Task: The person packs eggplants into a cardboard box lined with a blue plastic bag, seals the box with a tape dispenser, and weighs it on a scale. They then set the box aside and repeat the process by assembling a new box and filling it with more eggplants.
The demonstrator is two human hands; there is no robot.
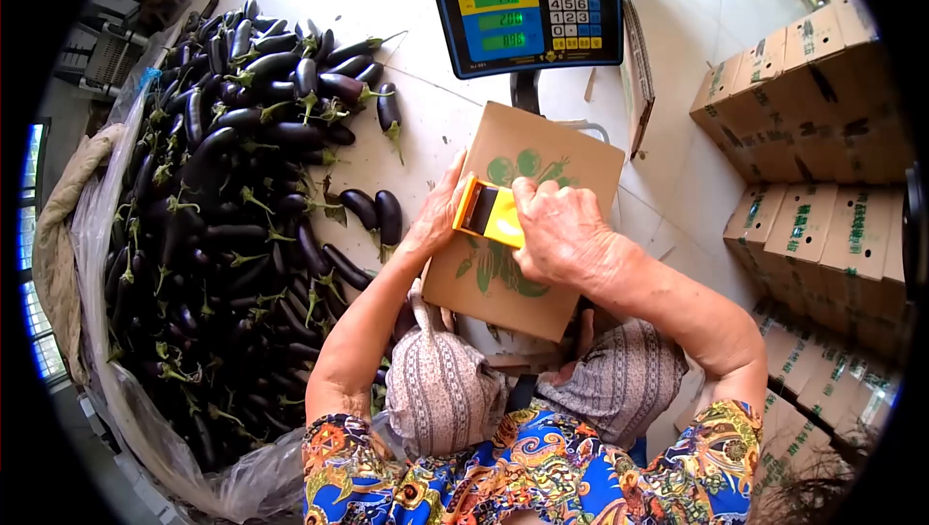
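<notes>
1. Purple eggplants (pixel 223 215) lie heaped on plastic sheeting at far left, apart from both hands.
2. Left hand (pixel 437 215) lies open against the cardboard box (pixel 542 157), touching the tape dispenser's left end.
3. Yellow tape dispenser (pixel 489 210) sits on the box lid between the hands.
4. Right hand (pixel 561 230) grips the dispenser from its right.
5. Scale display (pixel 530 19) stands above the box.

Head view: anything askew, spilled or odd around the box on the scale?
A few eggplants lie loose on the floor, apart from the main pile. Otherwise nothing stands out: the closed box sits on the scale, left hand steadying it, right hand holding a yellow tape dispenser on top.
</notes>
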